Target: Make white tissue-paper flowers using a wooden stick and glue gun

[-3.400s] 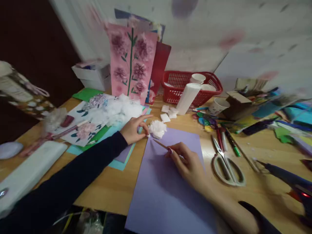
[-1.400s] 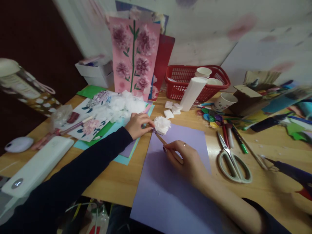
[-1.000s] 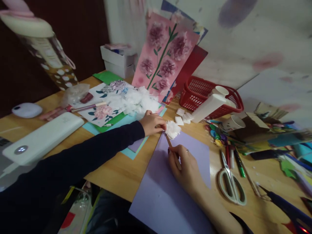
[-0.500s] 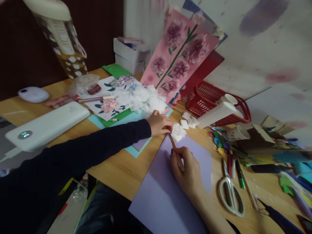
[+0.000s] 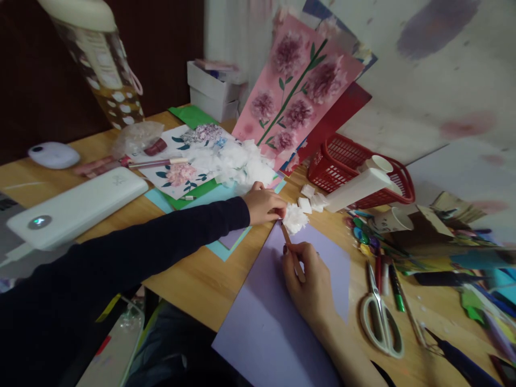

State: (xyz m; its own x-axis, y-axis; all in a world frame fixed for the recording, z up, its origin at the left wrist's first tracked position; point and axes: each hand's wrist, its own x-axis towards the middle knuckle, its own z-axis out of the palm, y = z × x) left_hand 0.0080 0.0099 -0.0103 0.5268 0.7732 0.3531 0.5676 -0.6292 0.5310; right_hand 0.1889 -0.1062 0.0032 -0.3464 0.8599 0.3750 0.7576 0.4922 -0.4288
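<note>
My right hand (image 5: 310, 282) is closed around a wooden craft stick (image 5: 297, 263), whose upper tip reaches the left edge of a white tissue flower (image 5: 295, 217). My left hand (image 5: 264, 205) comes in from the left with its fingers drawn together, fingertips pinching at that same edge of the flower. The exact grip is partly hidden by the fingers. The flower rests at the top corner of a purple sheet of paper (image 5: 258, 322), which lies slanted beneath my right hand. Small white tissue pieces (image 5: 308, 199) lie just beyond the flower.
Scissors (image 5: 379, 317), pens and a red basket (image 5: 334, 156) with a paper roll (image 5: 358, 191) are on the right. At the back lean flower pictures (image 5: 278, 102). Fluffy white tissue (image 5: 242, 164), a power bank (image 5: 84, 207) and a bottle (image 5: 107, 70) stand or lie left.
</note>
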